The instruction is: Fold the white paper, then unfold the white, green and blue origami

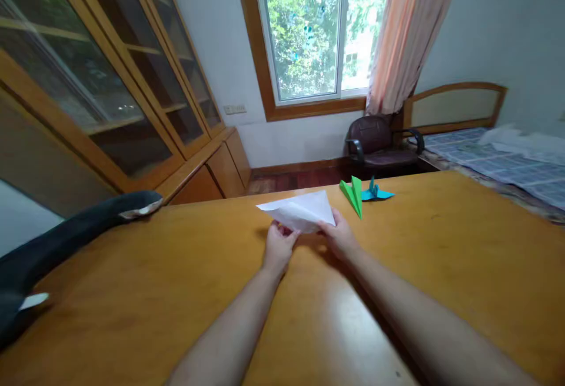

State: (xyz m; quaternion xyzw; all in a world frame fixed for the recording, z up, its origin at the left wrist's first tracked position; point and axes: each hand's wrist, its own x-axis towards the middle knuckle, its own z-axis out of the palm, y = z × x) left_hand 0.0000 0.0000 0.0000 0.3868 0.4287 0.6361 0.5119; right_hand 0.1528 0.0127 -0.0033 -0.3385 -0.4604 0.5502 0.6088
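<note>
White folded paper sits near the wooden desk's far edge; we pinch it with our left hand and right hand, fingers clamped on its near edge, beside a green paper plane.

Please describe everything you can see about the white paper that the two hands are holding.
The white paper is a thin plain sheet, folded into a flat triangular shape with crisp edges. One pointed corner reaches out to the left, another rises at the top. It is held slightly above the wooden table, tilted toward the camera. The left hand pinches its lower left edge and the right hand grips its lower right corner. No print or marks are visible on it.
</note>
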